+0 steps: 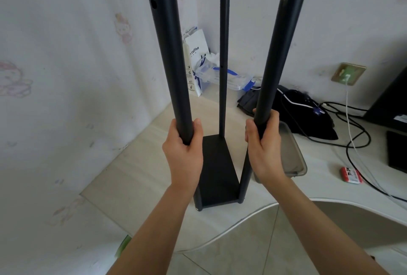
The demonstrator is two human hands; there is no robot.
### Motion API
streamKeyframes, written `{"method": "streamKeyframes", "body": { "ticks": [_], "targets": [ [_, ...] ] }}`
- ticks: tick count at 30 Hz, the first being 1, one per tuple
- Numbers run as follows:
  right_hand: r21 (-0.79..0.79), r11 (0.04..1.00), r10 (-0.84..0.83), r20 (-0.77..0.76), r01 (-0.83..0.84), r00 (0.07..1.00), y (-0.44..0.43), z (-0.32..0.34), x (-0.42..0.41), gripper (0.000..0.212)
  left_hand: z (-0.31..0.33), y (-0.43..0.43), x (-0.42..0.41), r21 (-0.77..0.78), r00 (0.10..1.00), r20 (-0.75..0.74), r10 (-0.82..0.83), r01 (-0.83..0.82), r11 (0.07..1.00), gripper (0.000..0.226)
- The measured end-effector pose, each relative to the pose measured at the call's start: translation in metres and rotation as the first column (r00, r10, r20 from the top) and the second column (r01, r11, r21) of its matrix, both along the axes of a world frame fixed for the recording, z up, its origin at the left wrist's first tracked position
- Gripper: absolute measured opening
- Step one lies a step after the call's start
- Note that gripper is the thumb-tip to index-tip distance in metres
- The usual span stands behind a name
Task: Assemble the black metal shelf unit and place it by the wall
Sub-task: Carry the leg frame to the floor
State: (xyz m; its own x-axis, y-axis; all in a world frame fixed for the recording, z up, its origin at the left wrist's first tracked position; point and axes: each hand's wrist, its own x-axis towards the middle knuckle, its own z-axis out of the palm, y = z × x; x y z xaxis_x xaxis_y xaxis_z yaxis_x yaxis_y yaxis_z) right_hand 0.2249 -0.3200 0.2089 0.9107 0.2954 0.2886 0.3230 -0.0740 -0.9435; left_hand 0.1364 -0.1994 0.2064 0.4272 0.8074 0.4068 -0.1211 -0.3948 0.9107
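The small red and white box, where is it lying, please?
In the head view the box lies at right on the pale desk, beside the grey plastic tray.

Between left post (173, 65) and right post (278, 54) the way is open down to the base plate (217, 169); the rear post (224, 76) closes twelve o'clock, with bags (199, 54) behind it. At nine o'clock the wall (77, 98) leaves a narrow strip of desk (136, 164). At three o'clock a clear tray (293, 155) sits just beside, cables (349, 120) beyond.

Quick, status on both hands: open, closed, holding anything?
Left hand: closed, gripping the left pole.
Right hand: closed, gripping the right pole.
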Motion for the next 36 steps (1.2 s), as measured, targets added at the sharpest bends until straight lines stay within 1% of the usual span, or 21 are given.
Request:
{"method": "streamKeyframes", "body": {
  "ticks": [5, 9, 11, 14, 19, 22, 27, 30, 36],
  "targets": [
    [0.041, 0.999, -0.036, 0.022, 0.035, 0.999, 0.008, 0.005, -0.024, 0.019, 0.007, 0.014, -0.020, 0.021, 0.999, 0.017, -0.041, 0.041, 0.999, 0.020],
    [0.041, 0.994, -0.107, 0.029, 0.106, 0.994, 0.011, 0.007, -0.050, 0.021, 0.013, 0.020, -0.042, 0.035, 0.996, 0.032, -0.087, 0.086, 0.996, 0.016],
    [0.068, 0.990, -0.127, 0.031, 0.125, 0.991, 0.010, 0.011, -0.066, 0.018, 0.017, 0.021, -0.054, 0.038, 0.991, 0.051, -0.124, 0.122, 0.992, 0.019],
    [0.068, 0.984, -0.167, 0.052, 0.163, 0.985, 0.004, 0.018, -0.092, 0.010, 0.023, 0.019, -0.071, 0.052, 0.985, 0.059, -0.165, 0.162, 0.985, 0.025],
    [0.066, 0.976, -0.214, 0.074, 0.210, 0.974, -0.016, 0.030, -0.132, 0.008, 0.032, 0.004, -0.104, 0.039, 0.967, 0.089, -0.240, 0.237, 0.971, 0.031],
    [0.052, 0.974, -0.226, 0.098, 0.222, 0.969, -0.039, 0.033, -0.155, 0.013, 0.034, -0.017, -0.125, 0.029, 0.959, 0.091, -0.268, 0.267, 0.963, 0.033],
    [0.077, 0.960, -0.277, 0.076, 0.271, 0.958, -0.092, 0.031, -0.193, 0.009, 0.036, -0.067, -0.162, 0.016, 0.942, 0.096, -0.323, 0.323, 0.946, 0.032],
    [0.083, 0.951, -0.303, 0.079, 0.296, 0.950, -0.139, 0.032, -0.223, 0.010, 0.037, -0.113, -0.191, 0.017, 0.932, 0.106, -0.347, 0.347, 0.938, 0.034],
    [0.033, 0.933, -0.359, 0.097, 0.358, 0.928, -0.239, 0.036, -0.287, 0.013, 0.031, -0.206, -0.242, 0.012, 0.893, 0.151, -0.423, 0.426, 0.904, 0.035]
  ]
}}
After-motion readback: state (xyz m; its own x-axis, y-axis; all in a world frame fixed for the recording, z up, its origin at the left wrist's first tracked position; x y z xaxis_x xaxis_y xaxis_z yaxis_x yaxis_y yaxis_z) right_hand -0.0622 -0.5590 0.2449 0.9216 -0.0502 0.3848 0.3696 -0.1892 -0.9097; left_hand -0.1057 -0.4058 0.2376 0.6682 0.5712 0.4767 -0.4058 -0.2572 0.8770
